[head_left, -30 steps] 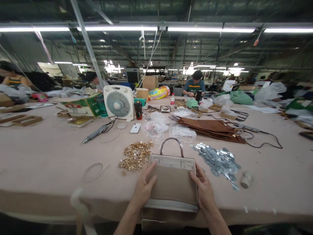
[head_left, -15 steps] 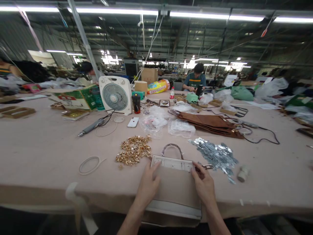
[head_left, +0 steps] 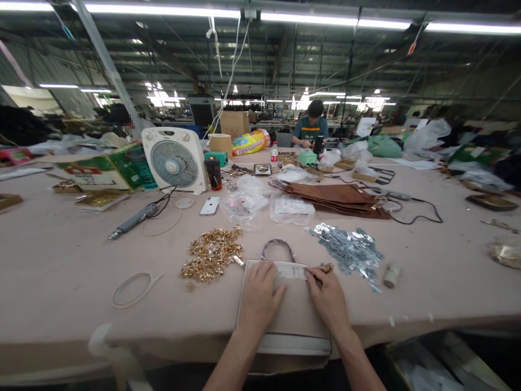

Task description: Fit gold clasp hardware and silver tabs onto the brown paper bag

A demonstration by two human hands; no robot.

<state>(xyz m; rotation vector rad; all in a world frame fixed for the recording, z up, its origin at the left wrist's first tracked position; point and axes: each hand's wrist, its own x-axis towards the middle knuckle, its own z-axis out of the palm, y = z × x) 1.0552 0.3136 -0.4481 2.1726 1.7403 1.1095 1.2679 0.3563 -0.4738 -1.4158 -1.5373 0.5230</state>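
Observation:
A tan handbag [head_left: 291, 317] with a white top band and a small loop handle [head_left: 277, 245] lies flat at the table's near edge. My left hand [head_left: 260, 296] rests palm down on the bag's upper left, fingers spread. My right hand [head_left: 328, 293] is closed in a pinch on a small gold metal piece [head_left: 326, 267] at the bag's top right corner. A heap of gold fittings [head_left: 211, 255] lies just left of the bag. A heap of silver metal pieces [head_left: 348, 248] lies just right of it.
A white box fan [head_left: 175, 160], a phone [head_left: 209, 205], a dark cup [head_left: 214, 174], a corded tool [head_left: 132, 220] and plastic bags [head_left: 291, 209] sit further back. Brown bag panels [head_left: 337, 194] lie at centre right. A small roll [head_left: 391, 274] and a white loop [head_left: 132, 288] lie nearby. Another person [head_left: 311, 127] works at the far side.
My right hand left the bag's right edge, picked a small metal piece from beside the silver heap and brought it to the bag's top corner. My left hand slid further onto the bag.

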